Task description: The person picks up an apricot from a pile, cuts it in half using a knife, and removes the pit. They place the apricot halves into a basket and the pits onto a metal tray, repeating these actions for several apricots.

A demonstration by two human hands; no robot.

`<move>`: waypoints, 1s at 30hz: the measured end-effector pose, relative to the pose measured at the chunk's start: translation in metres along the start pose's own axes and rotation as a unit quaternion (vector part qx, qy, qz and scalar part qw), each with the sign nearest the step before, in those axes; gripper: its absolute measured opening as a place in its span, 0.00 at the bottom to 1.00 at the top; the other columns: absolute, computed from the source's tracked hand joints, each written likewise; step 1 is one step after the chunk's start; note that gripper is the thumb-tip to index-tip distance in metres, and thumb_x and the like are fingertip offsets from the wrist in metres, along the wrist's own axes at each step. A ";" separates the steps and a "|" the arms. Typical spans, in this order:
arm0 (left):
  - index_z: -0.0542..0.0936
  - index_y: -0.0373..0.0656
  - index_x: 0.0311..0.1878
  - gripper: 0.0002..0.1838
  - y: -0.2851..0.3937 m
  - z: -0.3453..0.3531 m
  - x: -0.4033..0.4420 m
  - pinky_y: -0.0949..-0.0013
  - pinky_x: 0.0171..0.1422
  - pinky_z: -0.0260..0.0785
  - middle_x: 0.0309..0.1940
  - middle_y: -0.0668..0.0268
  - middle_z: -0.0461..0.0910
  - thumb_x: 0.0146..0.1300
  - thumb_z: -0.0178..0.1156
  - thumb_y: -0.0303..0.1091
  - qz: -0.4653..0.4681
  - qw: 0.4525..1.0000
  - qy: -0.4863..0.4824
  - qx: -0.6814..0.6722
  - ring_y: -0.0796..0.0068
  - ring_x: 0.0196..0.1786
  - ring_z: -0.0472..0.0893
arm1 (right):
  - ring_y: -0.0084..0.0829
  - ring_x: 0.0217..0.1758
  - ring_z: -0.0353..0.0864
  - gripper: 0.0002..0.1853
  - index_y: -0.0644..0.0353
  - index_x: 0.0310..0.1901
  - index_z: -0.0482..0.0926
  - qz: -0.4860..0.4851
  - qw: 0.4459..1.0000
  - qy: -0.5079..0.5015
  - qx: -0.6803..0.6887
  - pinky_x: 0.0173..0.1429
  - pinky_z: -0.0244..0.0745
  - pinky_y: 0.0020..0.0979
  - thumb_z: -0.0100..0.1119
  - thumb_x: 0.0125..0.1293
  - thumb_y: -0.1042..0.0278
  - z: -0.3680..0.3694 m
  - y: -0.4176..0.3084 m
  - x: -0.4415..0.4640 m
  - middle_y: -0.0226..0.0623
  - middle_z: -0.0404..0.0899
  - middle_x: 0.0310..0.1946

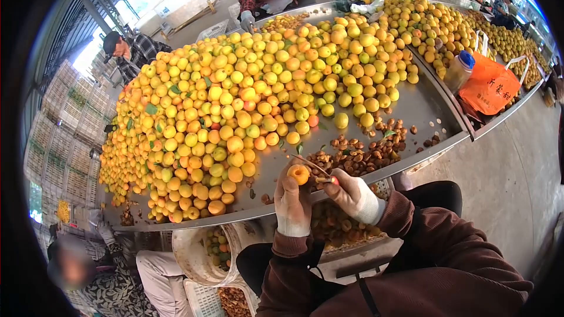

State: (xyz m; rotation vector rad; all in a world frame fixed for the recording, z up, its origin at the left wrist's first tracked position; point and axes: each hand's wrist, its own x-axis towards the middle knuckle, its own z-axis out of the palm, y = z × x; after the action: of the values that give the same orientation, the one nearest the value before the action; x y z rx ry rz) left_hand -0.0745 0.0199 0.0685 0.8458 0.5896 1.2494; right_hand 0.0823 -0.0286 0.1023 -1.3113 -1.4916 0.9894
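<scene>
My left hand, in a white glove with bare fingertips, holds an apricot upright above the table's near edge. A dark round hole shows in the fruit's top. Close beside it, my right hand, also in a white glove, is closed on a thin pitting tool with a small red end at the fingers. The tool's slim shaft points up and left, past the apricot. Brown apricot pits lie on the metal just beyond my hands. A large heap of yellow-orange apricots covers much of the metal table.
Below the table edge stand a white bucket with fruit inside and a crate of apricots. An orange bag and a plastic jar are at the right. Other people sit around the table, one close at lower left.
</scene>
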 end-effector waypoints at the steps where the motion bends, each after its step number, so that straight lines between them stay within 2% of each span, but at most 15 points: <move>1: 0.69 0.34 0.65 0.37 0.000 0.002 -0.001 0.67 0.66 0.64 0.56 0.63 0.73 0.67 0.57 0.58 -0.005 1.000 0.000 0.000 0.74 0.59 0.72 | 0.43 0.30 0.78 0.14 0.60 0.43 0.70 0.004 1.000 0.001 0.001 0.35 0.72 0.35 0.50 0.75 0.56 0.002 0.003 -0.001 0.46 0.73 0.26; 4: 0.67 0.33 0.66 0.37 -0.005 0.007 -0.001 0.66 0.66 0.64 0.55 0.63 0.74 0.68 0.57 0.57 -0.011 1.000 0.020 0.005 0.73 0.58 0.72 | 0.46 0.33 0.80 0.17 0.60 0.47 0.70 -0.008 1.000 -0.009 -0.010 0.37 0.73 0.36 0.50 0.74 0.52 0.005 0.014 -0.003 0.47 0.75 0.28; 6: 0.64 0.36 0.68 0.35 -0.007 0.010 0.001 0.64 0.58 0.71 0.49 0.62 0.76 0.71 0.53 0.56 0.015 0.999 0.019 0.046 0.70 0.50 0.77 | 0.49 0.33 0.80 0.18 0.61 0.47 0.70 0.005 1.000 -0.016 -0.007 0.37 0.73 0.37 0.51 0.74 0.51 0.002 0.010 -0.004 0.48 0.76 0.28; 10: 0.67 0.36 0.66 0.32 -0.016 0.005 0.005 0.65 0.57 0.72 0.48 0.61 0.78 0.70 0.55 0.53 0.024 0.997 0.026 0.061 0.70 0.49 0.78 | 0.56 0.36 0.81 0.21 0.62 0.50 0.69 0.012 0.999 -0.033 -0.036 0.37 0.75 0.41 0.50 0.73 0.50 0.000 0.020 -0.007 0.51 0.78 0.29; 13: 0.69 0.36 0.64 0.31 -0.019 0.007 0.003 0.65 0.57 0.73 0.47 0.61 0.80 0.69 0.58 0.51 0.057 0.995 0.019 0.083 0.70 0.49 0.79 | 0.57 0.37 0.81 0.22 0.63 0.54 0.68 -0.016 0.995 0.012 -0.098 0.37 0.76 0.42 0.50 0.73 0.50 0.006 0.031 -0.008 0.52 0.79 0.30; 16: 0.70 0.35 0.64 0.31 -0.017 0.017 0.001 0.65 0.58 0.73 0.48 0.60 0.80 0.69 0.59 0.50 0.046 0.994 0.043 0.088 0.68 0.50 0.80 | 0.56 0.38 0.82 0.23 0.63 0.57 0.67 0.018 0.997 -0.012 -0.071 0.36 0.77 0.43 0.51 0.73 0.51 0.010 0.034 -0.007 0.54 0.79 0.31; 20: 0.69 0.33 0.64 0.33 -0.020 0.013 0.004 0.65 0.57 0.74 0.48 0.59 0.80 0.68 0.60 0.51 0.083 0.985 0.022 0.147 0.67 0.49 0.81 | 0.57 0.37 0.81 0.22 0.63 0.55 0.67 -0.020 0.999 0.007 -0.036 0.35 0.76 0.44 0.51 0.73 0.51 0.008 0.035 -0.009 0.53 0.79 0.30; 22: 0.68 0.33 0.65 0.34 -0.014 0.019 0.005 0.65 0.57 0.74 0.48 0.59 0.80 0.68 0.60 0.52 0.103 0.982 0.007 0.157 0.67 0.49 0.81 | 0.58 0.36 0.80 0.21 0.62 0.51 0.67 -0.042 0.995 0.000 -0.087 0.35 0.76 0.45 0.50 0.73 0.50 0.004 0.032 -0.008 0.53 0.79 0.29; 24: 0.68 0.34 0.64 0.35 -0.007 0.030 0.002 0.64 0.58 0.73 0.47 0.59 0.80 0.67 0.58 0.56 0.136 0.966 -0.008 0.220 0.66 0.49 0.81 | 0.58 0.36 0.80 0.21 0.62 0.50 0.67 -0.046 0.994 0.003 -0.099 0.34 0.76 0.45 0.50 0.72 0.49 0.002 0.029 -0.007 0.53 0.79 0.29; 25: 0.68 0.34 0.64 0.35 -0.009 0.031 0.000 0.64 0.58 0.73 0.47 0.59 0.80 0.67 0.58 0.56 0.132 0.966 -0.009 0.221 0.66 0.49 0.81 | 0.58 0.35 0.79 0.21 0.61 0.49 0.67 -0.050 0.992 0.006 -0.113 0.34 0.75 0.46 0.50 0.72 0.48 0.002 0.028 -0.007 0.53 0.79 0.29; 27: 0.69 0.35 0.61 0.36 -0.012 0.033 -0.003 0.62 0.60 0.71 0.47 0.59 0.80 0.67 0.55 0.61 -0.003 0.999 0.019 0.026 0.66 0.50 0.80 | 0.58 0.34 0.80 0.22 0.60 0.51 0.66 -0.047 0.993 0.015 -0.105 0.33 0.76 0.47 0.51 0.71 0.48 0.012 0.047 -0.001 0.53 0.79 0.28; 28: 0.71 0.36 0.58 0.35 -0.016 0.029 -0.001 0.61 0.61 0.69 0.47 0.59 0.80 0.68 0.51 0.64 -0.031 0.999 0.015 0.014 0.66 0.51 0.79 | 0.57 0.34 0.80 0.22 0.60 0.51 0.66 -0.050 0.991 0.017 -0.124 0.33 0.76 0.47 0.51 0.71 0.48 0.014 0.053 0.002 0.52 0.79 0.28; 30: 0.72 0.37 0.56 0.34 -0.026 0.024 0.002 0.61 0.61 0.69 0.46 0.60 0.80 0.69 0.49 0.63 -0.046 0.999 0.014 -0.008 0.67 0.51 0.78 | 0.56 0.32 0.81 0.22 0.60 0.53 0.64 -0.069 0.987 0.016 -0.143 0.33 0.77 0.48 0.52 0.70 0.50 0.012 0.059 0.004 0.52 0.80 0.27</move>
State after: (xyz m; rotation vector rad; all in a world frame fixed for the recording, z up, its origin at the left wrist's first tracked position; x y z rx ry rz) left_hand -0.0407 0.0139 0.0613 0.7812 0.6339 1.1815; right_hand 0.0873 -0.0176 0.0433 -1.3925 -1.7205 0.6792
